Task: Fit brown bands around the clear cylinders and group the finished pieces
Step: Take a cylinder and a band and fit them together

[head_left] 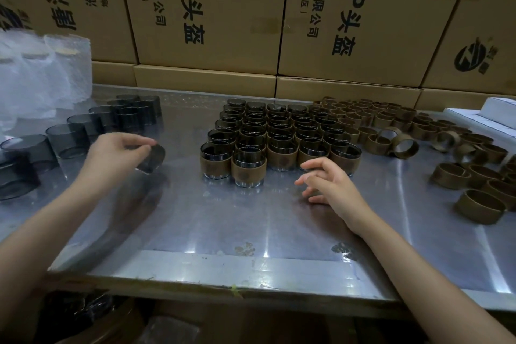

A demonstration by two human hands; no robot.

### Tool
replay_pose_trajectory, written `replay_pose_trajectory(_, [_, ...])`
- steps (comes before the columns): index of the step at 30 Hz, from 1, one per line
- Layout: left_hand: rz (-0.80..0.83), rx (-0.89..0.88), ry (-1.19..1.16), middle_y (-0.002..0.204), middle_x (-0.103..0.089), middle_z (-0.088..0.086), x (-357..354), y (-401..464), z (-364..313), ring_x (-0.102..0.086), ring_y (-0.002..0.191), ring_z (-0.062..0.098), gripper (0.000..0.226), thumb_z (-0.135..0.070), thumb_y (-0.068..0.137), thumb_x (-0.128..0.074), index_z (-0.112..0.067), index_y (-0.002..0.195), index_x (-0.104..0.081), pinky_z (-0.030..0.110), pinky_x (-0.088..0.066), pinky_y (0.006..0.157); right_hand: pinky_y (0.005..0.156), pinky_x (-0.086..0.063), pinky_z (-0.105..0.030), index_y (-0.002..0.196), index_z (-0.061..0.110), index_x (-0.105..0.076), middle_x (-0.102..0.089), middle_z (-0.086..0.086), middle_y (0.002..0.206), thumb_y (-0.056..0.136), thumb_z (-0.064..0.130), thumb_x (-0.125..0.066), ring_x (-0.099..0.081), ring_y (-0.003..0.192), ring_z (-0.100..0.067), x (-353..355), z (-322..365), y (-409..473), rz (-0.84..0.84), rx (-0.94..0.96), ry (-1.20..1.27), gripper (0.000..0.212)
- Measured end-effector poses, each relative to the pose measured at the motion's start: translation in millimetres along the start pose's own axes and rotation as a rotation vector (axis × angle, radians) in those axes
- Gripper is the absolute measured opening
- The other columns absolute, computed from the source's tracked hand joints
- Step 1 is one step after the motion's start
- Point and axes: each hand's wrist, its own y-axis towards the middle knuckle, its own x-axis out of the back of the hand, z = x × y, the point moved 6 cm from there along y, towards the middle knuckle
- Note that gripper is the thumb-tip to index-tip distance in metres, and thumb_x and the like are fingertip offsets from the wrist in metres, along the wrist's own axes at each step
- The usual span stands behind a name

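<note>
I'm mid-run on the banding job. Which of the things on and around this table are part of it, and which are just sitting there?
Part of the job:
- bare cylinder pinched in the left hand
- unbanded cylinders
- loose brown bands
- finished block
- right hand, holding nothing

Just sitting there:
- cardboard cartons
- plastic wrap
- white boxes

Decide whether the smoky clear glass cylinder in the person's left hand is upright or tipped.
Tipped. The smoky clear glass cylinder leans, pinched in the left hand, off the steel table; its outline is blurred.
</note>
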Motion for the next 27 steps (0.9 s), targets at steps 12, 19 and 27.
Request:
replay_pose_trajectory(12, [0.458, 0.222, -1.119, 0.082, -0.075, -0.002, -75.4, -75.3, -108.1, -0.071, 0.072, 0.01, 0.022, -0.016, 0.067, -0.065, -0.022, 0.084, -0.077, 0.026, -0.059, 0.07, 0.062, -0.049, -0.018, 0.108, 0.029, -0.054, -0.07, 0.002, 0.084, 0.061, 0.052, -0.076, -0.063, 0.066, -0.006, -8.1, 8.4, -6.8, 0.041, 0.15, -0.22, 0.057])
replay_pose_trajectory(19, [0.656, 0.346, -1.252, 0.09, -0.073, -0.002, -151.1, -108.7, -124.4, -0.069, 0.077, 0.01, 0.019, -0.012, 0.085, -0.06, -0.021, 0.097, -0.072, 0.027, -0.057, 0.064, 0.086, -0.051, -0.024, 0.105, 0.05, -0.055, -0.066, 0.022, 0.103, 0.055, 0.058, -0.083, -0.062, 0.098, 0.002, -7.7, 22.4, -13.9, -0.031, 0.344, -0.324, 0.058])
replay_pose_trajectory(27, [0.604, 0.138, -0.79, 0.12, -0.062, -0.004, -173.0, -112.9, -117.6, -0.063, 0.106, 0.009, 0.038, -0.009, 0.101, -0.037, -0.028, 0.132, -0.049, 0.033, -0.05, 0.095, 0.088, -0.045, -0.023, 0.105, 0.04, -0.057, -0.063, 0.016, 0.106, 0.073, 0.035, -0.081, -0.057, 0.104, -0.003, 0.6, 20.3, -11.0, -0.135, 0.394, -0.364, 0.04])
